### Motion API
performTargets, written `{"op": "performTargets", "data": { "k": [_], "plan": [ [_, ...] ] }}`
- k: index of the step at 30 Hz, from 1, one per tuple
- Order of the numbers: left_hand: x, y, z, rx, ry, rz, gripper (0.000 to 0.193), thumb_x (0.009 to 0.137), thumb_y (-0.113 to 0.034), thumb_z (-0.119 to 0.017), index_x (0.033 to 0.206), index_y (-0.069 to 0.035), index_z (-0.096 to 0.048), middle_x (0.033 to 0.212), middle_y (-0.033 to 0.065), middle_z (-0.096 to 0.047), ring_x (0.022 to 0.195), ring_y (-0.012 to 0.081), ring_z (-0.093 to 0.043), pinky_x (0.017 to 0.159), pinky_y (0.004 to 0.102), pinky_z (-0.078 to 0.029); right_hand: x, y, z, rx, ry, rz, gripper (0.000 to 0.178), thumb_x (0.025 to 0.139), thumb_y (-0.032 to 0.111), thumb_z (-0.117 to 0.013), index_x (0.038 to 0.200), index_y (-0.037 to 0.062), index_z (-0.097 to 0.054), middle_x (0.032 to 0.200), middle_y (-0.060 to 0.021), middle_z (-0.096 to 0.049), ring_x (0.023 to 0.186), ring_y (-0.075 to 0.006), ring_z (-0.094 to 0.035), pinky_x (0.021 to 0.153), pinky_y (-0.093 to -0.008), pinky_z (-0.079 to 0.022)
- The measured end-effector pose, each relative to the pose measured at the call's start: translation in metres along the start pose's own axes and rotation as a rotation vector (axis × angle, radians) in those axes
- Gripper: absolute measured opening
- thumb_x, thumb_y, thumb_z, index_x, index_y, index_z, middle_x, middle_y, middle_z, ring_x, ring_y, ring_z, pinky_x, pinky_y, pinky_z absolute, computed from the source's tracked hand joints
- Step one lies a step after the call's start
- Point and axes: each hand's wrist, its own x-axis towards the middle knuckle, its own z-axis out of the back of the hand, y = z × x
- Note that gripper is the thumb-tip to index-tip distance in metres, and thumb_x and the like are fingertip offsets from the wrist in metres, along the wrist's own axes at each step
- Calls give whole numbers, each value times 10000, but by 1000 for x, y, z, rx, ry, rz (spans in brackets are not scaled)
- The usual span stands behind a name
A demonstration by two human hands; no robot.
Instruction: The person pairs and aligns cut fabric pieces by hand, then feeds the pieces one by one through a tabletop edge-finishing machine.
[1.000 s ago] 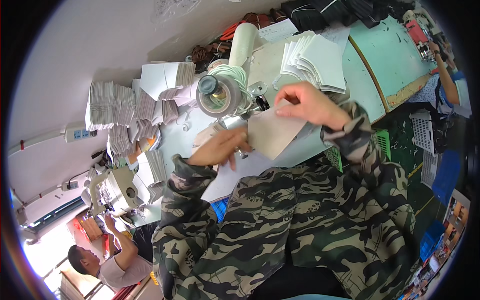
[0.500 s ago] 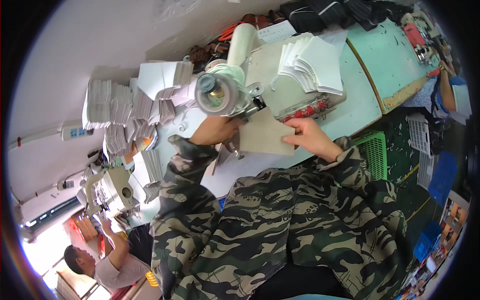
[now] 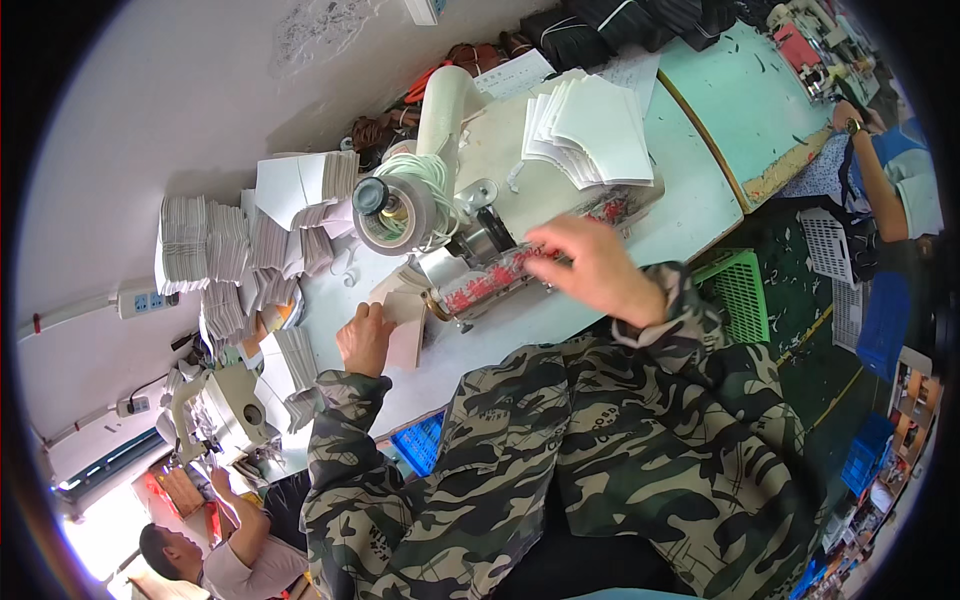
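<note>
My left hand [image 3: 365, 340] is closed on the left edge of a small stack of pale flat panels [image 3: 403, 322], its fingers curled against it. The stack lies on the table, left of the bench machine. My right hand [image 3: 592, 270], a little blurred, hovers over the front of that machine, thumb and fingers apart with nothing between them. The cream bench machine [image 3: 450, 110] has a worn red front edge [image 3: 490, 280] and a metal head [image 3: 485, 235]. A tape roll [image 3: 385, 228] and a pale cord [image 3: 428, 185] sit at its left end.
White cut panels [image 3: 598, 125] lie fanned on the machine's bed. Tall stacks of pale panels [image 3: 205, 240] stand at the left. A green crate [image 3: 735, 295] is on the floor at right. Co-workers sit at the lower left [image 3: 250, 560] and far right [image 3: 905, 170].
The pale panel both hands held at the machine has left it. My left hand has moved left and down to the stack; my right hand has let go and opened.
</note>
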Motion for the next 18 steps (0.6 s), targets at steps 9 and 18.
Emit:
{"op": "performTargets", "data": {
  "k": [9,18],
  "plan": [
    [24,-23,106,-1034,741,-225,152,890,-143,-655,967,-12,-660,754,79,-595,684,125,-556,638,276,-442,-11,17,-29,418,389,-167,323,861,231,-738,1033,-31,-663,879,-154,-714,811,-250,-718,725,-328,-557],
    [76,-42,101,-805,544,-176,256,909,-236,-637,938,11,-695,771,61,-667,729,136,-590,715,319,-474,12,12,-50,100,430,-25,190,857,156,-703,987,17,-698,767,-117,-717,675,-225,-696,635,-308,-528]
  ]
}}
